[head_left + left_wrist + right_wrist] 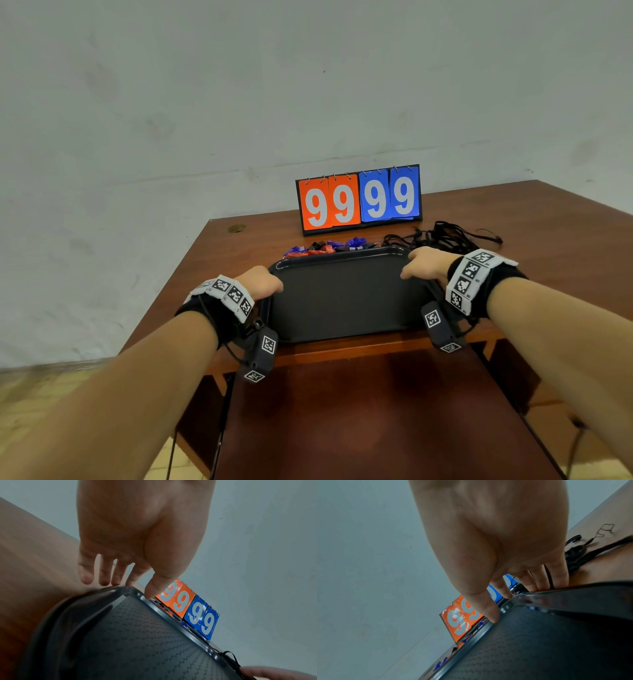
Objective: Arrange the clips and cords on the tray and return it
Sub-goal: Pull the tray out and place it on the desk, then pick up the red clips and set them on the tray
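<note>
An empty dark tray (342,301) sits at the near edge of the brown table (548,233). My left hand (263,282) grips its far left corner, and in the left wrist view the thumb (152,588) lies on the rim with the fingers (104,577) down the outside. My right hand (424,263) holds the far right corner the same way, thumb (489,611) on the rim of the tray (539,642). Red, blue and black clips (325,246) lie in a heap just beyond the tray. Black cords (442,236) lie tangled behind my right hand.
A flip scoreboard (359,198) reading 99 99 stands behind the clips, near the wall. A small round brass fitting (237,228) sits at the table's far left corner. A lower dark wooden surface (359,411) lies beneath my arms.
</note>
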